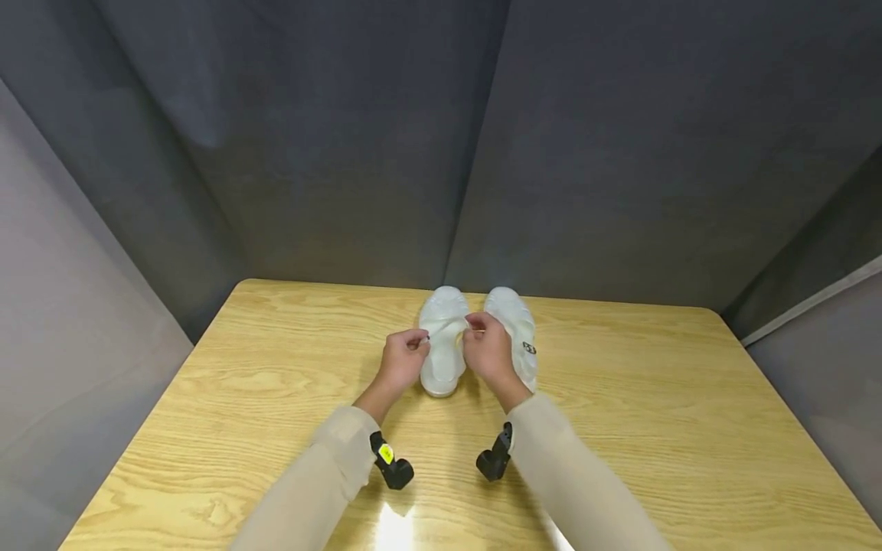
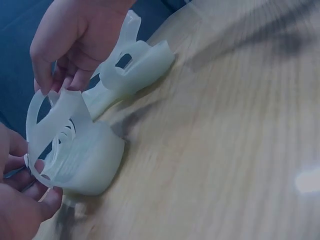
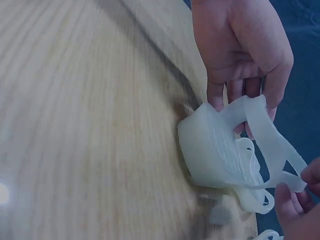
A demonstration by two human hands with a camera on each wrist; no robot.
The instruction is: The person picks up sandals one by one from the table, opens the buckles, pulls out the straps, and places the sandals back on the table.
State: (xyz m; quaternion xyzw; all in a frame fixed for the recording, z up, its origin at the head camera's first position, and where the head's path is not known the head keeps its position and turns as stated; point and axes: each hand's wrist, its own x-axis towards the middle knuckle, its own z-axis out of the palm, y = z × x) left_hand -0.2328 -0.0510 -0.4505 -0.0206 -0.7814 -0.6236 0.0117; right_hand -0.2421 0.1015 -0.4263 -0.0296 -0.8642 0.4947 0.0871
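Note:
A white, translucent sandal (image 1: 442,375) lies on the table between the two hands, its toe toward the back edge. At its left side, my left hand (image 1: 403,360) pinches the strap, close to a small dark ornament. My right hand (image 1: 486,350) grips the strap on the other side, thumb and fingertips together. The left wrist view shows the strap (image 2: 50,117) raised in a loop over the footbed, with the sandal's sole on the wood. A matching sandal (image 1: 508,310) stands just to the right, partly covered by my right hand, its side bearing a dark ornament.
The wooden table (image 1: 276,375) has rounded back corners, and both sandal toes reach its back edge. Dark curtains (image 1: 344,153) hang right behind it, with pale panels (image 1: 76,329) at the sides. Small black cameras (image 1: 396,467) sit on both wrists over beige sleeves.

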